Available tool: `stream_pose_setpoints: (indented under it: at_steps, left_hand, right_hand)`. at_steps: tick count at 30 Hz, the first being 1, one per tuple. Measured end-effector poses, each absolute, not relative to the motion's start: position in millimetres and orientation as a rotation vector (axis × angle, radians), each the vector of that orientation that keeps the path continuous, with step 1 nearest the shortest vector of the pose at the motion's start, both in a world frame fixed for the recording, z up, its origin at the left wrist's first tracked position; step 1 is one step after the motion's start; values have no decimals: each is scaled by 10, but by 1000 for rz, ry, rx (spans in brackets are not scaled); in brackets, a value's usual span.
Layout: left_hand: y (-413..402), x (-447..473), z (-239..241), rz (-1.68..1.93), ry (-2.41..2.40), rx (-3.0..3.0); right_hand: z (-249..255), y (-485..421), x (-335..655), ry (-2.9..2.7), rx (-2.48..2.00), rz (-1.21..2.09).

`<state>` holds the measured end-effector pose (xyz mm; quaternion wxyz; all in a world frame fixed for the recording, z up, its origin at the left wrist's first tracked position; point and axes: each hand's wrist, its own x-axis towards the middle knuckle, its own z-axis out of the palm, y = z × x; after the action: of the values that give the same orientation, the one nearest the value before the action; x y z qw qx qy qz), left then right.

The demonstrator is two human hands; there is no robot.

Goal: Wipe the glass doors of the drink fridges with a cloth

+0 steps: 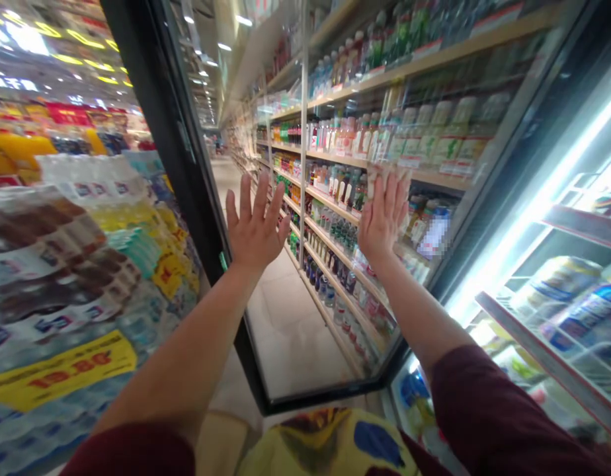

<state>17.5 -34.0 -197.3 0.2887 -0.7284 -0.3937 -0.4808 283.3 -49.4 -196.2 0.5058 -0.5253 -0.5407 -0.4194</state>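
Both my hands are raised with fingers spread flat against the glass of an open fridge door (335, 344). My left hand (256, 225) presses the pane near its black outer frame (186, 152). My right hand (382, 215) rests on the glass further right, nearer the hinge side. Neither hand holds anything. Through the glass I see a long row of shelves with drink bottles (345, 192).
The open fridge (558, 311) on the right has lit wire shelves with canned and bottled drinks. Stacked shrink-wrapped packs of bottles (77, 264) with a yellow price tag stand on the left. A tiled aisle (285, 317) runs ahead.
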Motion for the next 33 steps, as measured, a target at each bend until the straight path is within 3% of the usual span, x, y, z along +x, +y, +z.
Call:
stream_pose_setpoints:
  at_steps: [3, 9, 16, 23, 29, 33]
  left_hand:
    - [-331, 169, -1979, -1311, -1033, -1934]
    - [-343, 159, -1991, -1269, -1032, -1872]
    - [-348, 162, -2003, -1290, -1043, -1867]
    - [-372, 180, -1994, -1311, -1070, -1879]
    - [-377, 172, -2009, -1297, -1048, -1872]
    - [-395, 181, -2004, -1312, -1062, -1901]
  right_hand:
    - [-2137, -509, 2949, -1386, -1243, -1026]
    - [-1697, -547, 3292, -1297, -1294, -912]
    - [-2363, -536, 3584, -1248, -1321, -887]
    - [-1937, -477, 4152, -1079, -1309, -855]
    - [-2391, -442, 4194, -952, -1311, -779]
    - [-2177, -341, 4292, -852, -1323, -747]
